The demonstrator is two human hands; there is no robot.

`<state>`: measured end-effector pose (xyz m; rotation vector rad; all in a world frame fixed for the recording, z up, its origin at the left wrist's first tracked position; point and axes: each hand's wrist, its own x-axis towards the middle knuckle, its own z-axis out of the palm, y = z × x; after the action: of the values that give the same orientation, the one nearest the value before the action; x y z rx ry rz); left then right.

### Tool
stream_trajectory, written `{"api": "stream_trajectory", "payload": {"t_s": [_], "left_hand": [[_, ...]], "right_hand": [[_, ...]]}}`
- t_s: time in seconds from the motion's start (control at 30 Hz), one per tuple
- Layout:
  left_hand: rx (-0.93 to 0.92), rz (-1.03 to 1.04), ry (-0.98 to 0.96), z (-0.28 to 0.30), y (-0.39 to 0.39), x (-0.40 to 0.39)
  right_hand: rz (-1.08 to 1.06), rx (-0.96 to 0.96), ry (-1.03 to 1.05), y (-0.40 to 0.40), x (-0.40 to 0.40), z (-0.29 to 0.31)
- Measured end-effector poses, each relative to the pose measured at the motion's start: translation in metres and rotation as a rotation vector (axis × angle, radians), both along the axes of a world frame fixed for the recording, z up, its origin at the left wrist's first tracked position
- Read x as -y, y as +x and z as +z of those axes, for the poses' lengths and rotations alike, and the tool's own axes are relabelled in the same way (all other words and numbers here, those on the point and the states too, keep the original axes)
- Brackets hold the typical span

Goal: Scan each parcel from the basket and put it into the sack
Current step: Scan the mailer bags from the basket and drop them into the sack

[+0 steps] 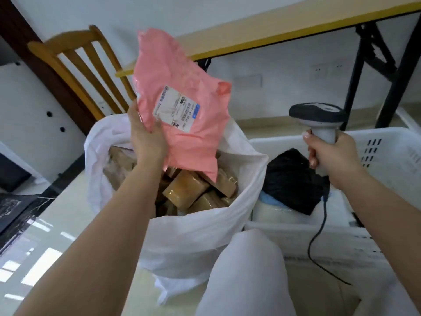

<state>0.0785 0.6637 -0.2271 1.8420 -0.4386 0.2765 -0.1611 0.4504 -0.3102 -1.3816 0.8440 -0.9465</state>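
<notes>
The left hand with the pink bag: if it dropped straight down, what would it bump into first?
Probably the brown boxes in the white sack, since the left hand holds the pink parcel above its open mouth.

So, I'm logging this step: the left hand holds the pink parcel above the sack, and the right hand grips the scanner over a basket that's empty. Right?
Not quite. The head view shows the basket is not empty: a black parcel lies in it. The rest stands: the left hand holds the pink parcel above the sack, and the right hand grips the scanner.
</notes>
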Motion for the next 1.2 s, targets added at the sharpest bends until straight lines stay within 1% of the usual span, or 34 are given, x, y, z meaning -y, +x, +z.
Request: {"api": "stream_trajectory", "payload": {"t_s": [0.07,0.17,0.2,0.23,0.3,0.33,0.37,0.4,0.43,0.47,0.53,0.57,0.67,0.7,0.73,0.77,0.83,0.9,0.97,1.07,1.2], "left_hand": [[-0.048,0.003,0.280,0.004,0.021,-0.032],[-0.128,-0.084,0.873,-0.002,0.032,-0.054],[-0.128,-0.081,1.011,-0.008,0.034,-0.055],[-0.095,-0.041,1.101,-0.012,0.033,-0.054],[0.099,0.043,1.164,-0.017,0.024,-0.040],[0.244,0.015,1.163,-0.020,0.018,-0.030],[0.374,-0.085,1.174,-0.024,0.011,-0.019],[0.452,-0.220,1.215,-0.031,0.005,-0.008],[0.442,-0.344,1.279,-0.040,-0.001,-0.001],[0.357,-0.421,1.376,-0.053,-0.001,0.001],[0.141,-0.445,1.544,-0.076,0.005,0.000],[0.080,-0.418,1.577,-0.083,0.008,-0.001],[-0.027,-0.389,1.597,-0.081,0.016,0.014],[-0.057,-0.385,1.583,-0.075,0.015,0.024],[-0.049,-0.360,1.536,-0.069,0.012,0.036],[0.012,-0.325,1.465,-0.062,0.005,0.048],[0.204,-0.276,1.262,-0.052,-0.016,0.079],[0.327,-0.376,1.059,-0.048,-0.043,0.117],[0.342,-0.533,0.939,-0.056,-0.071,0.155],[0.262,-0.681,0.926,-0.089,-0.099,0.204],[0.112,-0.741,1.013,-0.147,-0.104,0.255]], "right_hand": [[0.027,0.002,0.017,0.008,-0.010,0.002],[0.070,0.004,0.045,0.017,-0.023,0.001],[0.080,0.000,0.055,0.019,-0.026,0.001],[0.087,-0.003,0.061,0.020,-0.027,0.000],[0.087,-0.011,0.065,0.020,-0.028,0.000],[0.081,-0.017,0.066,0.019,-0.027,0.000],[0.072,-0.023,0.067,0.018,-0.026,-0.001],[0.066,-0.032,0.069,0.017,-0.024,-0.002],[0.063,-0.039,0.073,0.015,-0.022,-0.004],[0.062,-0.044,0.079,0.013,-0.020,-0.006],[0.061,-0.052,0.094,0.009,-0.016,-0.009],[0.061,-0.055,0.105,0.005,-0.013,-0.011],[0.039,-0.074,0.126,-0.007,0.000,-0.019],[0.025,-0.079,0.132,-0.012,0.004,-0.022],[0.010,-0.080,0.141,-0.016,0.009,-0.025],[-0.007,-0.080,0.154,-0.020,0.013,-0.029],[-0.041,-0.071,0.186,-0.028,0.023,-0.037],[-0.066,-0.064,0.205,-0.035,0.034,-0.048],[-0.077,-0.078,0.215,-0.042,0.042,-0.061],[-0.107,-0.097,0.287,-0.045,0.051,-0.085],[-0.179,-0.111,0.400,-0.026,0.078,-0.110]]}}
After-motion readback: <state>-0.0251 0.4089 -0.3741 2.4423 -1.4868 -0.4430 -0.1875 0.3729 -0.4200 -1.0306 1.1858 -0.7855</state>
